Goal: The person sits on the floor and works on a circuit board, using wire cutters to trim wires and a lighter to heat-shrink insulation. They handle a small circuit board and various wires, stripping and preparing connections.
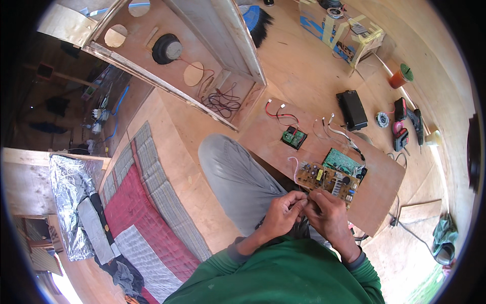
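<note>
My left hand (283, 215) and my right hand (328, 212) meet in front of my body, each closed with thumb and fingers pinched together. Whatever is between the fingertips is too small to make out. Just beyond my right hand lies a tan circuit board (316, 177) crowded with components. A thin white wire (295, 167) loops off its left end toward my fingers. Behind it sits a green circuit board (340, 161) with a bundle of white and black wires (349, 139). Farther left is a small green board (294, 138) with red and black leads.
The boards rest on a wooden panel (377, 195). Beyond are a black box (352, 110), a solder spool (382, 119), a cordless tool (417, 126) and an orange drink cup (400, 76). A wooden speaker cabinet (228, 45) stands far left, a taped carton (339, 30) far right.
</note>
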### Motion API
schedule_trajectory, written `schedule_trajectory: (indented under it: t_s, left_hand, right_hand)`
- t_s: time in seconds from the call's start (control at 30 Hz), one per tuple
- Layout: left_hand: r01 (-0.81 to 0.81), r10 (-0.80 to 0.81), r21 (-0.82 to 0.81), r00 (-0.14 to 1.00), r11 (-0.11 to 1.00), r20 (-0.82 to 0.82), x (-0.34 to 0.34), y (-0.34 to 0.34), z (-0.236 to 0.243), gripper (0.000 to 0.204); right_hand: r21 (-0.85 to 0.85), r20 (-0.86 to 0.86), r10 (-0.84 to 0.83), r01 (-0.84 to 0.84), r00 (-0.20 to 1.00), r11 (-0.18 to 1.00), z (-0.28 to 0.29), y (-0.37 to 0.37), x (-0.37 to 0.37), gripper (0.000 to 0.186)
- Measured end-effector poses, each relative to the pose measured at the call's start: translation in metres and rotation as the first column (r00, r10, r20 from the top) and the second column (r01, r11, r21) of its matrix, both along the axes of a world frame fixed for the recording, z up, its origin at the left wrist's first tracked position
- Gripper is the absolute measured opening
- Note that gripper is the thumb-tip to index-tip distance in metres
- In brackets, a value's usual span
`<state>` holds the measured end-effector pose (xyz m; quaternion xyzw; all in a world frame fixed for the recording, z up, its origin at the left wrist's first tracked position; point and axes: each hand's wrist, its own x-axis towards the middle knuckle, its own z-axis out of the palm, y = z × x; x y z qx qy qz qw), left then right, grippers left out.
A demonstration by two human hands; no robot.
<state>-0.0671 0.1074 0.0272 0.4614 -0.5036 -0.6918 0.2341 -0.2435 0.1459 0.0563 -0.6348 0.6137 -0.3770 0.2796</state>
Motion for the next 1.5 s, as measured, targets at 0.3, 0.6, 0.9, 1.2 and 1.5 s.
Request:
schedule_trajectory:
  t_s: [0.3,0.6,0.9,1.2,1.5]
  left_hand:
    - [-0.011,0.032,0.135,0.988,0.991,-0.153,0.004,-0.005,-0.005,0.020]
    - [-0.021,0.033,0.097,0.991,0.995,-0.133,0.002,-0.003,-0.001,0.019]
    - [-0.044,0.051,0.064,0.992,0.997,-0.117,-0.004,-0.004,-0.006,0.013]
    - [-0.101,0.149,0.246,0.972,0.964,-0.184,0.003,-0.010,0.007,0.022]
    - [-0.066,0.129,0.311,0.974,0.948,-0.185,0.003,-0.012,0.013,0.024]
  right_hand:
    - [0.029,0.100,-0.043,0.040,0.994,0.999,0.010,-0.006,-0.001,0.021]
    - [0.080,0.097,-0.017,0.010,0.995,0.997,0.018,-0.010,-0.006,0.018]
    - [0.140,0.133,-0.050,0.031,0.990,0.990,0.013,-0.016,-0.008,0.017]
    - [0.332,0.263,-0.034,-0.057,0.964,0.941,0.025,-0.020,-0.028,0.014]
    - [0.215,0.283,-0.031,-0.032,0.959,0.976,-0.001,-0.014,-0.024,0.013]
